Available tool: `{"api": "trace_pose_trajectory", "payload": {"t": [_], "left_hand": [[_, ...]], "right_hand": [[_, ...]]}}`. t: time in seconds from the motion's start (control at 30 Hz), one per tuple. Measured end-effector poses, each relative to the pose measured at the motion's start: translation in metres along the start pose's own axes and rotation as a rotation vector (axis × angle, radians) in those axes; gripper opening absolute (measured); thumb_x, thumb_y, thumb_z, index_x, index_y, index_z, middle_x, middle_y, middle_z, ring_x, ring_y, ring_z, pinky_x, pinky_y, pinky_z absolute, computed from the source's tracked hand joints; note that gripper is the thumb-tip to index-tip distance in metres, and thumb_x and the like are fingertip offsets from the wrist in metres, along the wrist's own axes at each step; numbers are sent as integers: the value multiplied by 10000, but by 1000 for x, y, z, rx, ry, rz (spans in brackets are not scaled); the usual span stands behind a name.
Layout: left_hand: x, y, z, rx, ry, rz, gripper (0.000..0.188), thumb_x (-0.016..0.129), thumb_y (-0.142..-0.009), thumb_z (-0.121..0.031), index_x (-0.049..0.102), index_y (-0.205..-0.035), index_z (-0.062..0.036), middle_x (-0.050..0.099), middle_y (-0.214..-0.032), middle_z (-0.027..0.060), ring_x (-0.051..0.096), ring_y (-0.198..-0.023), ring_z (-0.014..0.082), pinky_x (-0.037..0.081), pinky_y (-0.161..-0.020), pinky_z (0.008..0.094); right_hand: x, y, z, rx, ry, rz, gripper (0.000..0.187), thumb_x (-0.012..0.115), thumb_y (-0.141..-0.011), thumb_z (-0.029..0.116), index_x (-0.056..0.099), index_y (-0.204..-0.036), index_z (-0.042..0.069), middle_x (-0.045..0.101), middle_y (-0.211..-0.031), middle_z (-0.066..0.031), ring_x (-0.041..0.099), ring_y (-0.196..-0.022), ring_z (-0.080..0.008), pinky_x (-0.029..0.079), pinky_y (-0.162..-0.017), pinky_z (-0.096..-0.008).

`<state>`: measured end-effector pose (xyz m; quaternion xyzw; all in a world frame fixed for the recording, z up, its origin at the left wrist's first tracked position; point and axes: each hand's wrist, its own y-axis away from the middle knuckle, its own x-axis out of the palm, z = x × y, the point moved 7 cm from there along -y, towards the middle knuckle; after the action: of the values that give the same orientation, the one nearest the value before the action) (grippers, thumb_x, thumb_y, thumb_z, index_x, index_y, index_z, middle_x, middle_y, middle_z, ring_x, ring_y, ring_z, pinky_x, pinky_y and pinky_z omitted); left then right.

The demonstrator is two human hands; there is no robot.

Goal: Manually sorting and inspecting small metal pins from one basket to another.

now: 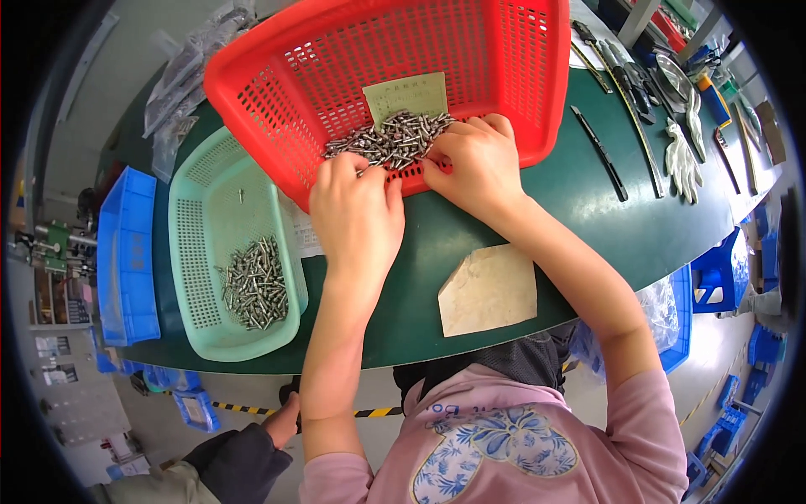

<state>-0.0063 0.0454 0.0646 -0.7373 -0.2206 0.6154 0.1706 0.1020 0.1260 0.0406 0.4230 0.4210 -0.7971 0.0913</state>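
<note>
Across a dark green worktable (504, 210), a person in a pink top sorts small metal parts, both bare forearms reaching up from six o'clock. At twelve o'clock a large red perforated basket (336, 59) sits tilted toward the worker, its near rim resting on the table, with a pale green paper slip (405, 97) lying inside it. At nine o'clock stands a mint-green perforated basket (210, 185), and just beyond it at the table's edge a blue plastic bin (126, 252). At five o'clock from the red basket lies a beige piece of card (487, 290). Long dark tools (613, 92) are laid out at two o'clock.

A loose heap of grey screws (390, 139) lies at the red basket's lower edge, just below the slip; a second pile of screws (256, 284) rests in the mint basket. The left hand (357, 210) has its fingers curled down at the heap's near edge, touching it. The right hand (474, 164) is cupped against the heap's right side, fingertips bent in among the screws. Whether either hand pinches a single screw cannot be told.
</note>
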Motion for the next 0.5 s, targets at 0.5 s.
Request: {"api": "trace_pose_trajectory", "payload": {"t": [0.5], "left_hand": [[35,-21,15,-99,-84,134,109,729,-680,-135,657,-638,-65,582,-785,72,556,-812,270,454,-726,385]], "right_hand": [[-41,26,-19,81,-246,-103,85,702,-605,97,622,-623,120,563,-613,27,544,-638,-173,378,-732,-323]]}}
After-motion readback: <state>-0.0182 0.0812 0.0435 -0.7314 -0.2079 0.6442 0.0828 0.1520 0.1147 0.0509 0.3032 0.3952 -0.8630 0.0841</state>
